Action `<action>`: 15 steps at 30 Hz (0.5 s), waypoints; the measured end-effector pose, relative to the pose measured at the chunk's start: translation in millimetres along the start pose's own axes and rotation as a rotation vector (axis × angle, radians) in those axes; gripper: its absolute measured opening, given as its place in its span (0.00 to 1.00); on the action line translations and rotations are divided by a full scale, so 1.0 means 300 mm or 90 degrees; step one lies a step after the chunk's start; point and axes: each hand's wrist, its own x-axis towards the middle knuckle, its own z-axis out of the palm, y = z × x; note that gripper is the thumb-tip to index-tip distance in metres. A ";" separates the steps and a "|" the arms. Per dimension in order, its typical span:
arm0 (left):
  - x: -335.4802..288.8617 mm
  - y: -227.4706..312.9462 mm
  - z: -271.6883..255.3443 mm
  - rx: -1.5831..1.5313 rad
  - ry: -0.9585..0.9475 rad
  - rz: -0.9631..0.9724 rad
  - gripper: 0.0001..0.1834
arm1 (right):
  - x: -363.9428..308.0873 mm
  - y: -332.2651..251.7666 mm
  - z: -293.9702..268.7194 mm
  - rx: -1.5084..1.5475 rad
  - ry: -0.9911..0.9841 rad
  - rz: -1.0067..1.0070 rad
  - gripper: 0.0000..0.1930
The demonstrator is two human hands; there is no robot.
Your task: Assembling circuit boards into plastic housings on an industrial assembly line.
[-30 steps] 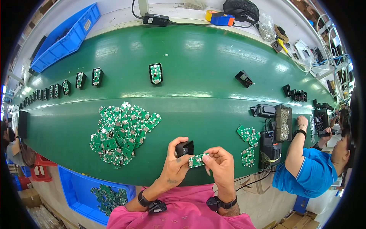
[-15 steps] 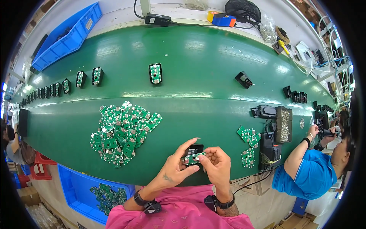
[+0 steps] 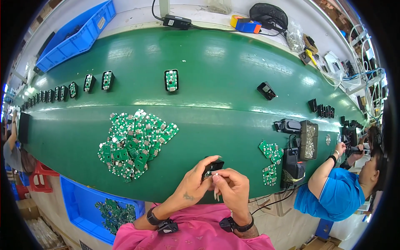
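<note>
Boards in green lie heaped (image 3: 135, 143) near the desk's (image 3: 216, 87) front edge, to the left of your hands. Your left hand (image 3: 196, 183) is closed around a small black casing (image 3: 213, 166), held just above the front edge at the middle. Your right hand (image 3: 231, 187) pinches at the casing's near side; whatever it presses in is hidden by your fingers. A board seated crooked could jam or bend, judging by the tight fit, and a loose grip could drop the casing off the edge. Half a second ago the green board showed between your hands; now it is covered, and both hands sit closer together.
</note>
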 end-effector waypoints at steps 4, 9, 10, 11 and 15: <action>-0.007 0.022 0.004 -0.155 0.014 -0.087 0.30 | 0.002 0.011 0.011 -0.022 0.036 -0.031 0.05; -0.021 0.037 0.007 -0.198 0.042 -0.028 0.30 | -0.017 -0.003 0.031 -0.112 0.087 -0.122 0.05; -0.021 0.046 0.014 -0.199 0.041 -0.027 0.30 | -0.015 0.000 0.029 -0.114 0.087 -0.122 0.05; -0.022 0.056 0.024 -0.212 0.084 -0.021 0.29 | -0.011 0.007 0.025 -0.211 0.102 -0.178 0.04; -0.024 0.044 0.024 -0.205 0.133 -0.024 0.27 | 0.012 -0.027 0.006 -0.408 0.028 -0.302 0.02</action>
